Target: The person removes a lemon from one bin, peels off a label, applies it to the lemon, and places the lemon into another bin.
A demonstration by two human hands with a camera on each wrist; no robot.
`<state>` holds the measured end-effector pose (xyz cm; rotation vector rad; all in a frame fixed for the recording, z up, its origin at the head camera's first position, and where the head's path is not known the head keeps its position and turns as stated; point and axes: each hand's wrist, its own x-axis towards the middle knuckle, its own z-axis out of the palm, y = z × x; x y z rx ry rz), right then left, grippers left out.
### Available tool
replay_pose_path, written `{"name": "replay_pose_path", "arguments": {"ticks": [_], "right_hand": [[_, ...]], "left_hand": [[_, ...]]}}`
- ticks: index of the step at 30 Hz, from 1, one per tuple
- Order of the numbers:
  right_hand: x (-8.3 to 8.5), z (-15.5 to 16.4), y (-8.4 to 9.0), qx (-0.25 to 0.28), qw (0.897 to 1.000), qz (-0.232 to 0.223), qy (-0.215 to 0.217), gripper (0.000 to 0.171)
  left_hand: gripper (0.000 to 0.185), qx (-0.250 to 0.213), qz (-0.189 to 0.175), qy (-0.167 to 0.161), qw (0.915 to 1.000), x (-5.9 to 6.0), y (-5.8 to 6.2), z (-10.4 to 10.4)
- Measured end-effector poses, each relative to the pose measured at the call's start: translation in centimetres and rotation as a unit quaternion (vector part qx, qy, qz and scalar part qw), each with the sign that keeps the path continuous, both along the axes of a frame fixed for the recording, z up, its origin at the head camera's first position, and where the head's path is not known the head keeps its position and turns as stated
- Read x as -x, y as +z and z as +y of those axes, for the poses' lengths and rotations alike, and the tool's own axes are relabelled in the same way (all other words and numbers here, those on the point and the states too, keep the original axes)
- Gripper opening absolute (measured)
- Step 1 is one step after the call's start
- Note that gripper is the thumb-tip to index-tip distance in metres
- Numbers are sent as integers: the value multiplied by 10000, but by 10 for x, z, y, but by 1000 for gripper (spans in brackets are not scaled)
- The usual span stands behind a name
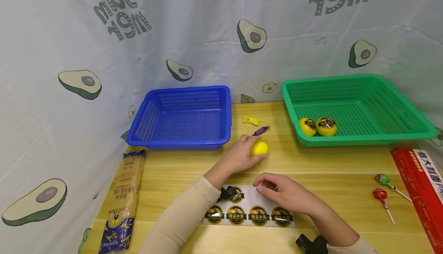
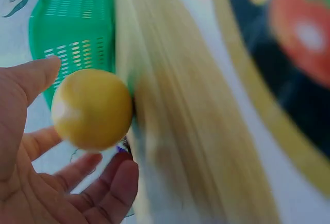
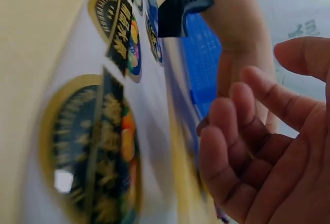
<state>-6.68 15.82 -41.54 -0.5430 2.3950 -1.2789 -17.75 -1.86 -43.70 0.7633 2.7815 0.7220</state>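
My left hand [image 1: 242, 155] reaches across the wooden table [image 1: 328, 165] and grips a plain yellow ball [image 1: 259, 148]. In the left wrist view the ball [image 2: 93, 108] sits between the thumb and the curled fingers [image 2: 98, 182]. My right hand [image 1: 273, 188] hovers over a white sheet of round fruit stickers [image 1: 249, 212], fingers loosely curled and holding nothing. In the right wrist view the stickers [image 3: 98, 146] lie close beside those fingers [image 3: 232, 131]. Two yellow balls with stickers on them [image 1: 308, 126] [image 1: 326, 126] lie in the green basket [image 1: 360, 140].
A blue basket [image 1: 180, 143] stands at the back left. A yellow candy [image 1: 251, 120] and a purple candy [image 1: 260, 131] lie between the baskets. Two lollipops [image 1: 382, 179] [image 1: 379, 194] and a red box [image 1: 422, 192] are on the right, and a spaghetti pack [image 1: 122, 200] on the left.
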Motion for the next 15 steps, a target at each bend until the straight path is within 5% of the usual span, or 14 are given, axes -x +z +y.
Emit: {"name": "replay_pose_path", "arguments": {"ticks": [8,15], "right_hand": [[22,-19,4,-338,9961,493,651,20],[29,-24,-11,-401,9932,-267,1056,19]], "left_hand": [[37,71,-408,463,9981,-28,9,-42],[14,508,-831,-280,9949,-51,17,-69]]}}
